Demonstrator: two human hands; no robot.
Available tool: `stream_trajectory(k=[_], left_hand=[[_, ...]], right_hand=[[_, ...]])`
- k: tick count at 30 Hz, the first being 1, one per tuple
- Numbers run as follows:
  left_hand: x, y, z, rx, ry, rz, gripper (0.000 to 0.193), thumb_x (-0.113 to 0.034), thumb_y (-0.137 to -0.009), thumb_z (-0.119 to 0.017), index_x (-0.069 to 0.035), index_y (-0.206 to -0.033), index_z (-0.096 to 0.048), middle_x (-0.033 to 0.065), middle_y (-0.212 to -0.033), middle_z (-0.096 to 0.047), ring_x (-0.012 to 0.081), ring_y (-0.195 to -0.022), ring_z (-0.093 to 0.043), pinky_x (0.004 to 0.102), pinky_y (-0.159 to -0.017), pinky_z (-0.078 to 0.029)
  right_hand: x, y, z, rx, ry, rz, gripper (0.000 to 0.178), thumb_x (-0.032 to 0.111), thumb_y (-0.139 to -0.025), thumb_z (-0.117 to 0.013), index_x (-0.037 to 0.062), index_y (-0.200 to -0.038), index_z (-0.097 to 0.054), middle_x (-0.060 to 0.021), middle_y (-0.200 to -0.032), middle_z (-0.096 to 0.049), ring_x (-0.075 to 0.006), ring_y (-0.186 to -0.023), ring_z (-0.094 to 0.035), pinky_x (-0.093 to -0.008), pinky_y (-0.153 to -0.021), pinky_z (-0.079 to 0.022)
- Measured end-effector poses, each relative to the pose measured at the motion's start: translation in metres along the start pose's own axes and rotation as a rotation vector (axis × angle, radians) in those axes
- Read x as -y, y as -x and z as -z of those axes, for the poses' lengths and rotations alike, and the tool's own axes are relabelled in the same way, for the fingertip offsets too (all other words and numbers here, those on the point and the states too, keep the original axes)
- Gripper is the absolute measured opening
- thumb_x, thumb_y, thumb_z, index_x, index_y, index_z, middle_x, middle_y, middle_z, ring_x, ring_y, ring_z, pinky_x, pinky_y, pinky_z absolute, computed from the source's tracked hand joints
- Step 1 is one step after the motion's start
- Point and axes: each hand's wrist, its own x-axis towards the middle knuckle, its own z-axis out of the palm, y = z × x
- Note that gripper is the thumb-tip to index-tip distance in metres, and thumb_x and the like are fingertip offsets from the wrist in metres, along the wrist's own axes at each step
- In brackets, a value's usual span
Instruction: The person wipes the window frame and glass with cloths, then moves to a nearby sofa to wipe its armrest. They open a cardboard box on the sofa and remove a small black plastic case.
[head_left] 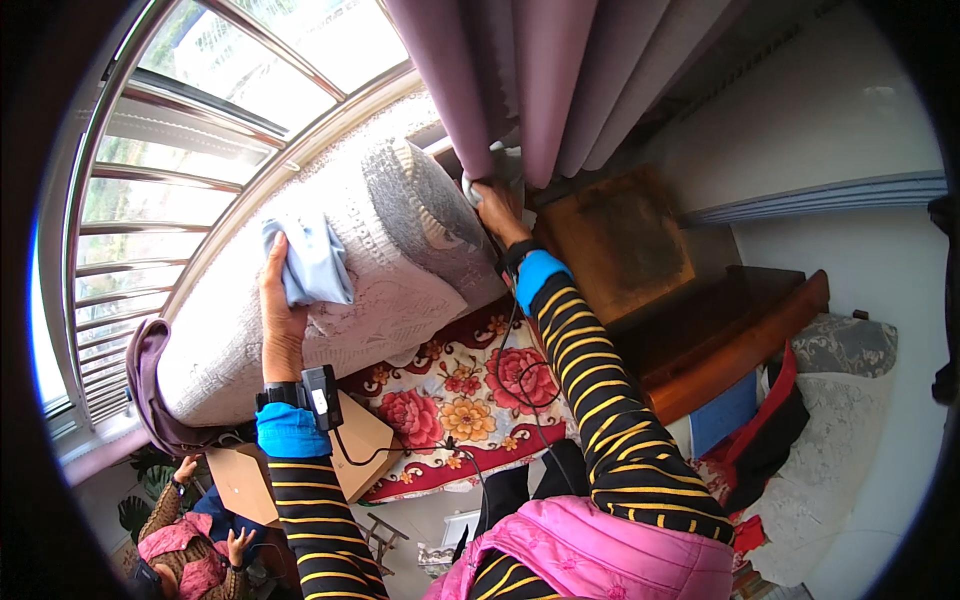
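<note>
My left hand (284,315) is closed on a folded light blue cloth (320,265), held over the white lace cover (390,290) beside the window. Farther right, my right hand (496,212) reaches to the foot of the mauve curtain (555,80). Its fingers are curled against a pale greyish-white thing (469,190), partly hidden by the hand; its kind is not clear. Next to that hand lies a rolled grey and cream textile (415,205) on top of the lace cover.
Metal window bars (180,178) curve along the left. A dark wooden piece of furniture (730,320) stands at the right. Below are a floral red and white cloth (450,400) and a cardboard box (245,485). Another person (185,545) is at the lower left. Cables hang between my arms.
</note>
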Motion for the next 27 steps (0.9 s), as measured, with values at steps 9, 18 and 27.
stream_trajectory(k=[9,18,27], left_hand=[[0.006,-0.01,0.003,-0.007,-0.037,-0.037,0.063,-0.047,-0.085,-0.065,0.0,-0.125,-0.052,0.0122,-0.108,-0.063,0.0226,-0.094,-0.063,0.0365,-0.08,-0.052],[0.009,-0.019,0.011,0.02,-0.053,-0.058,0.062,-0.049,-0.083,-0.066,-0.006,-0.125,-0.053,0.0101,-0.108,-0.063,0.0236,-0.096,-0.062,0.0393,-0.079,-0.052],[0.004,-0.023,0.015,0.051,-0.079,-0.064,0.061,-0.05,-0.08,-0.068,-0.014,-0.127,-0.055,0.0049,-0.116,-0.06,0.0218,-0.105,-0.057,0.039,-0.085,-0.048]], right_hand=[[-0.033,0.238,0.037,0.06,0.02,0.004,0.033,0.005,-0.083,-0.056,0.0115,-0.115,-0.059,-0.0151,-0.107,-0.05,-0.037,-0.104,-0.05,-0.0476,-0.084,-0.044],[-0.057,0.417,0.067,0.316,0.022,-0.16,0.029,0.002,-0.081,-0.056,0.0153,-0.105,-0.065,-0.0091,-0.104,-0.052,-0.031,-0.106,-0.051,-0.0462,-0.084,-0.044],[-0.064,0.523,0.072,0.204,0.105,-0.312,0.029,0.0,-0.076,-0.063,0.0154,-0.1,-0.068,-0.0071,-0.099,-0.051,-0.0286,-0.103,-0.051,-0.0417,-0.084,-0.045]])
